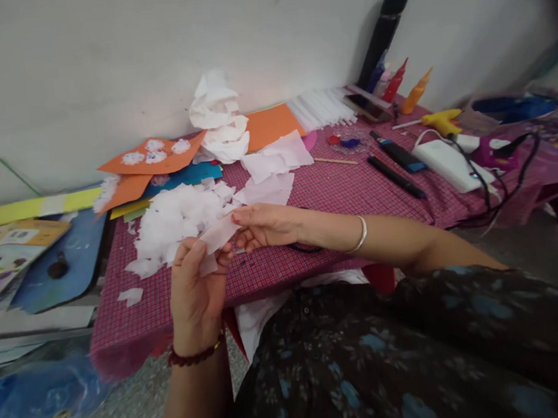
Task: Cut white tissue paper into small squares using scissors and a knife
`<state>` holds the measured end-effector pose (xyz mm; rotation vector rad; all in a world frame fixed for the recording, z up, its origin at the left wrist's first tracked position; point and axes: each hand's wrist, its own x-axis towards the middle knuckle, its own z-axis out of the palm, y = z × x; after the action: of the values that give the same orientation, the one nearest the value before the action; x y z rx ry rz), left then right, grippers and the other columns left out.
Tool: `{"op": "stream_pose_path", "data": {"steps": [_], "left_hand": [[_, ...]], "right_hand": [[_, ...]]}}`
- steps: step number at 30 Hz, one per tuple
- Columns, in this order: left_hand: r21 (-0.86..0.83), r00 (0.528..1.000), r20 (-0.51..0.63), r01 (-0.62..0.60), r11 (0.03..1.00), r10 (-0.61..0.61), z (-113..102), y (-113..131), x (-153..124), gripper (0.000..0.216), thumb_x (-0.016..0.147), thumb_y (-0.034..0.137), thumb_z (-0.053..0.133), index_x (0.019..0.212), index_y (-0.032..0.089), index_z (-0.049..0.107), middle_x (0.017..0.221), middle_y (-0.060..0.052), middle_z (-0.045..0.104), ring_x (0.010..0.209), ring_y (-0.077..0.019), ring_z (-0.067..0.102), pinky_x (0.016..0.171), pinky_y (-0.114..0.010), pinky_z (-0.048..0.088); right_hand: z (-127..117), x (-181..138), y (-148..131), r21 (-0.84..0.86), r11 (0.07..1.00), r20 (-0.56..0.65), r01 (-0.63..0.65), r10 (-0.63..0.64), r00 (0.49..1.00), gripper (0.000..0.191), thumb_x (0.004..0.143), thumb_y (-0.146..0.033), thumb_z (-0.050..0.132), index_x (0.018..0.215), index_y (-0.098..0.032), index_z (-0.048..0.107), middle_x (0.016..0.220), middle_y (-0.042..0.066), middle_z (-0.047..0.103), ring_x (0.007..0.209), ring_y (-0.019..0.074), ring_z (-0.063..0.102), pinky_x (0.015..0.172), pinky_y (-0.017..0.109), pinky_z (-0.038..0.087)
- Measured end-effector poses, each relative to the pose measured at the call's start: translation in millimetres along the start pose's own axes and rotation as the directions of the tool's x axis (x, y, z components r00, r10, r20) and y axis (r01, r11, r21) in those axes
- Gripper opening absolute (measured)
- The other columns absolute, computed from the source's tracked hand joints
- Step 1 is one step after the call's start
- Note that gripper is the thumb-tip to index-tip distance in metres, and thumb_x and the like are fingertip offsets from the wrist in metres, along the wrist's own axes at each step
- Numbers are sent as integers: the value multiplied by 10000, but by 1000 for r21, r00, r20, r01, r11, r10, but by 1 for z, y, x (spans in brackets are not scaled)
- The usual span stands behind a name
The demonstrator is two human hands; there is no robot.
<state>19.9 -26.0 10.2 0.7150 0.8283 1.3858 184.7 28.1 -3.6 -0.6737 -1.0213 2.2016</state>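
Note:
A strip of thin white paper [219, 234] is stretched between my two hands, above the near side of the table. My left hand [198, 284] pinches its left end between thumb and fingers. At the other end, my right hand [265, 226] grips it with thumb and fingertips. Just behind the hands lies a heap of torn white paper pieces [180, 213]. Larger white sheets [278, 156] rest to the right of the heap, and one loose scrap [131, 296] sits near the table's left front edge.
The table has a red checked cloth [322, 198]. Orange cards [159, 160] with white paper tufts, crumpled white paper [220, 119] and white sticks [321, 108] line the back. A marker [395, 177], a white power bank-like box [451, 163] with cables and a yellow glue gun [442, 122] are at right.

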Motion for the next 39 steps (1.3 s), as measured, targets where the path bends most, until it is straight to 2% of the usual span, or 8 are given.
{"op": "stream_pose_path", "data": {"steps": [9,14,16,18,20,23,32,39], "left_hand": [[103,971,-8,-235,966,237,-28,20,14,238,661,249,783,586,181,567,634,29,603,571,-101,593,580,-229,506],[582,773,-111,-459,671,625,-36,30,13,231,861,231,602,644,175,662,547,25,506,547,-89,489,528,-207,386],[696,808,6,-427,578,590,-32,27,8,123,870,220,630,931,197,734,691,16,616,583,-83,515,563,-205,415],[650,907,108,-374,661,407,-25,20,5,346,802,202,700,1146,236,686,981,-15,705,595,-71,553,572,-213,459],[552,957,205,-285,784,204,-21,11,6,383,749,219,743,1126,231,678,1103,-39,709,584,-71,573,560,-226,492],[480,972,228,-167,861,61,-21,0,14,172,730,290,770,838,172,706,762,-9,697,523,-73,549,512,-199,470],[235,999,-48,-7,972,19,-41,-6,40,222,578,221,816,711,166,647,593,29,666,494,-101,621,539,-207,522],[215,959,-158,-198,956,234,-70,18,45,134,711,36,651,715,166,616,667,22,709,658,-105,677,677,-211,553]], "right_hand": [[8,-7,-69,-633,719,0,288,-372,928,177,847,-104,675,772,-178,532,559,-93,536,482,48,476,484,195,378],[12,-10,-85,-906,361,127,221,-267,955,170,823,-53,656,770,-169,543,606,-87,469,559,67,433,555,240,330],[17,-6,-80,-950,232,157,207,-217,963,195,803,-31,655,739,-168,532,626,-81,449,598,78,417,586,254,312],[22,-1,-73,-967,164,167,194,-165,972,190,811,-39,645,738,-170,529,627,-77,443,610,89,412,596,264,301],[27,4,-68,-973,130,172,189,-131,976,177,820,-49,641,744,-171,537,629,-72,451,609,95,420,594,265,306],[28,9,-64,-979,101,163,178,-141,976,143,834,-100,661,771,-176,557,662,-55,503,628,101,471,604,253,357],[-29,-56,-22,-994,-109,17,-6,-207,978,375,833,-178,658,1201,-115,633,1105,161,673,977,283,632,884,427,482],[-44,-99,16,-919,-379,-23,-110,-228,973,483,900,-232,629,1366,-120,573,1306,210,594,1124,324,599,970,472,469]]}}
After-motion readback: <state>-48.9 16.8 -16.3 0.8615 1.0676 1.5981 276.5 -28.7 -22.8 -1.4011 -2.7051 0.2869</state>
